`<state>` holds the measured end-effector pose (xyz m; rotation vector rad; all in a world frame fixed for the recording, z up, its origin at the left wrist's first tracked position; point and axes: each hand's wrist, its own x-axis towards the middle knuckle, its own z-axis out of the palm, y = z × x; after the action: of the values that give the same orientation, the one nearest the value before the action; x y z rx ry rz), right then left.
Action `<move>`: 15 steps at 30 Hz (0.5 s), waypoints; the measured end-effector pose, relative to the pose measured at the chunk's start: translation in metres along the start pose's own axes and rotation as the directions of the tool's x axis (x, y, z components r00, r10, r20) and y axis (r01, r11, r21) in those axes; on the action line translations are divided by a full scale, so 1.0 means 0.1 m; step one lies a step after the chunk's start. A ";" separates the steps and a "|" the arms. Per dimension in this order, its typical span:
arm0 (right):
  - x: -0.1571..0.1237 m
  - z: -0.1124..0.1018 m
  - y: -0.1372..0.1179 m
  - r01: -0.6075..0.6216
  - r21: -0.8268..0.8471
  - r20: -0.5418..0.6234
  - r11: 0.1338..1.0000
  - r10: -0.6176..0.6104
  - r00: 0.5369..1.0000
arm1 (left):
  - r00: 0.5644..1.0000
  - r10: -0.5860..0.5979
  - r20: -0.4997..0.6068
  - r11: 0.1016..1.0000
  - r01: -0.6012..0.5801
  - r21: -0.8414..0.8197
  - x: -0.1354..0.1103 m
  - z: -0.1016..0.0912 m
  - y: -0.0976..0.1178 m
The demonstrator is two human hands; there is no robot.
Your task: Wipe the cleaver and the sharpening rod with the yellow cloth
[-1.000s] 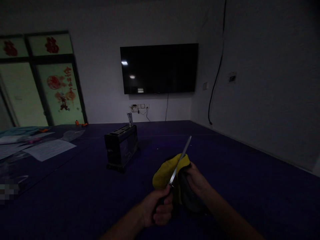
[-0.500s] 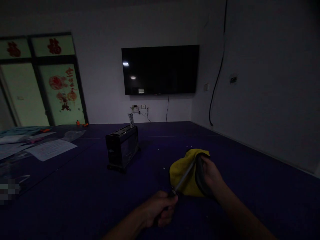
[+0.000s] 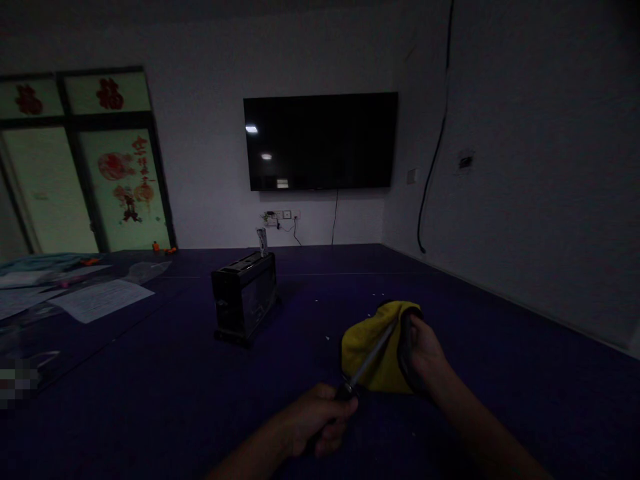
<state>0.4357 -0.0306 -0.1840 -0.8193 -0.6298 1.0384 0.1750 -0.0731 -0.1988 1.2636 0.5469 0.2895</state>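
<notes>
My left hand [image 3: 323, 419] is closed around the dark handle of what looks like a screwdriver [image 3: 371, 355], its straight metal shaft slanting up and to the right. A yellow cloth with dark edging [image 3: 367, 333] is bunched about the far end of the shaft, so the tip is hidden. Folded over beside the shaft, the cloth's dark grey side is gripped by my right hand [image 3: 426, 348], with the fingers partly behind it. To the left of the cloth stands a black toaster-like appliance [image 3: 245, 297] with a small upright pale packet or tube [image 3: 263, 241] on top.
The dark blue table [image 3: 300, 373] carries small white scraps. On its left lie paper sheets [image 3: 103, 300], clear plastic [image 3: 145, 271] and a teal cloth [image 3: 45, 262]. Small orange items [image 3: 163, 249] sit at the far edge. A black cable [image 3: 434, 167] hangs along the right wall.
My right hand and the cloth have shifted slightly to the right, away from the left hand. My left hand keeps its grip and has barely moved.
</notes>
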 end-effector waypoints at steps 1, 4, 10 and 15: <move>0.00 0.00 0.00 -0.013 0.003 -0.002 1.000 0.013 1.000 | 1.000 -0.002 0.004 1.000 0.002 -0.001 0.00 0.00 0.00; -0.02 0.03 0.00 -0.033 0.014 0.005 0.999 0.033 0.999 | 1.000 -0.011 0.008 1.000 0.011 -0.011 0.00 0.00 -0.01; -0.08 0.09 -0.01 -0.066 0.039 0.050 0.997 0.064 0.997 | 1.000 -0.012 0.022 1.000 0.011 0.014 -0.01 -0.01 0.02; -0.10 0.12 -0.01 -0.094 0.040 0.046 0.995 0.092 0.995 | 1.000 -0.002 0.009 1.000 0.002 0.018 -0.01 0.00 0.02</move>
<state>0.4225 -0.0369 -0.1775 -0.7964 -0.6094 1.1535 0.1743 -0.0732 -0.1969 1.2816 0.5441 0.2780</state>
